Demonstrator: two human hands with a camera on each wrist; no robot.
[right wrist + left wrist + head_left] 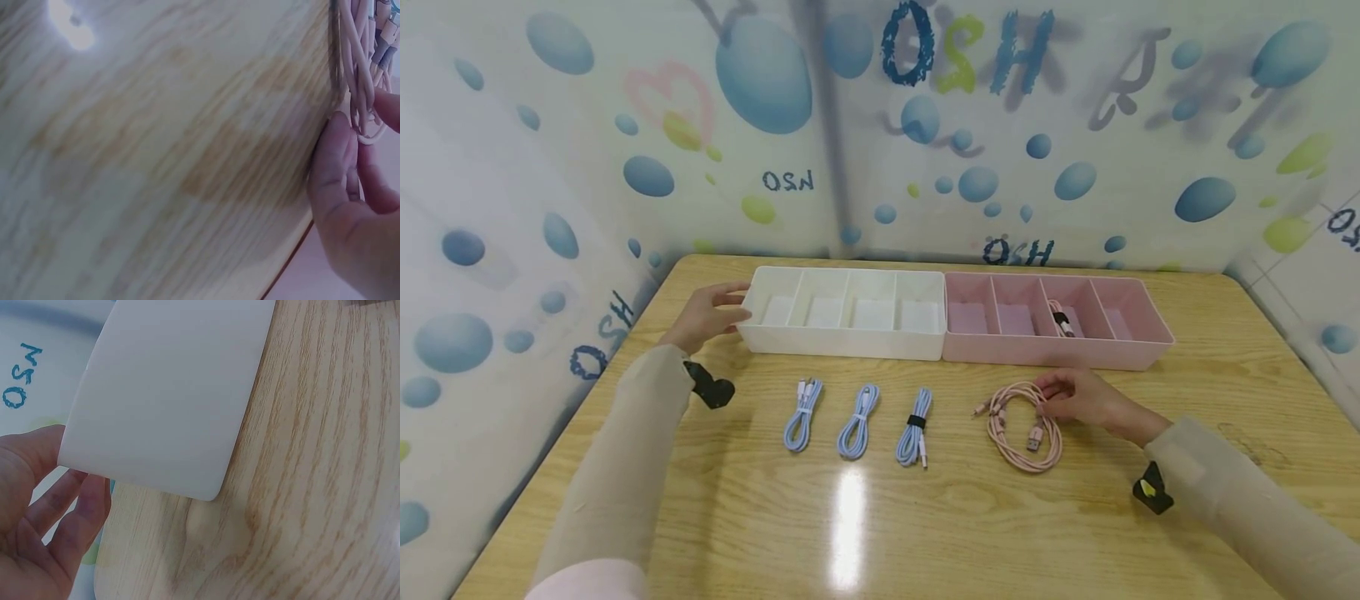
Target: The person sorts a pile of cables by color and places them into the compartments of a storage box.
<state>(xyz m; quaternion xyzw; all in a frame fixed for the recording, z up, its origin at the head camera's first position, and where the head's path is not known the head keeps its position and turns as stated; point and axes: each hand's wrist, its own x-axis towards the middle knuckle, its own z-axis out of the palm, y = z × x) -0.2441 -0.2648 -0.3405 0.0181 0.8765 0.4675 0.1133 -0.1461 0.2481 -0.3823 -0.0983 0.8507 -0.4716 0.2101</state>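
A coiled pink charging cable (1026,462) lies on the table, with metal-tipped plugs and a USB end inside its loop. My right hand (1084,398) pinches its right side between thumb and fingers; the right wrist view shows the strands (359,69) at the fingertips. At the far left, my left hand (703,318) holds the end corner of a white divided box (842,342), with thumb by the rim and fingers bent round the corner in the left wrist view. A pink divided box (1052,352) adjoins the white one. One of its compartments holds a black-strapped cable (1062,318).
Three bundled blue cables lie in a row before the white box: a left one (803,415), a middle one (858,422) and a black-strapped one (914,427). The wooden table (940,533) meets a patterned backdrop (880,150) behind the boxes.
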